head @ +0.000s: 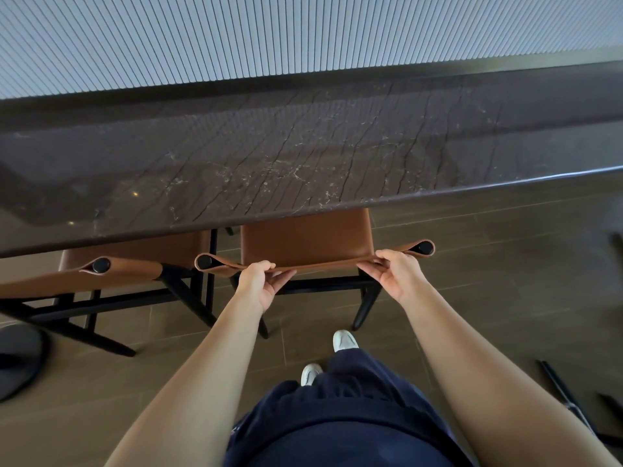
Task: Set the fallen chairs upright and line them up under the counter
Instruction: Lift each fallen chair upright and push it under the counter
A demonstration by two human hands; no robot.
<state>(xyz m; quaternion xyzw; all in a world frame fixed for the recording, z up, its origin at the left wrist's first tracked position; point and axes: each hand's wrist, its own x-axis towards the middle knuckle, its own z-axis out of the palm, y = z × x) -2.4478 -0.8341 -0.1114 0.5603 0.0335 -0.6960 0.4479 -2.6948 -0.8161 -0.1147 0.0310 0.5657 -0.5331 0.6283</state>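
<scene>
A brown leather chair [305, 239] with black legs stands upright in front of me, its seat partly under the dark marble counter [269, 156]. My left hand [261, 281] grips the top edge of its backrest on the left side. My right hand [394, 273] grips the same edge on the right side. A second brown chair [128, 264] stands upright to the left, also tucked partly under the counter.
Black legs of another chair [566, 399] lie on the floor at the right edge. A dark round base [18, 358] sits on the floor at the far left. My feet [344, 340] stand just behind the chair on the wood floor.
</scene>
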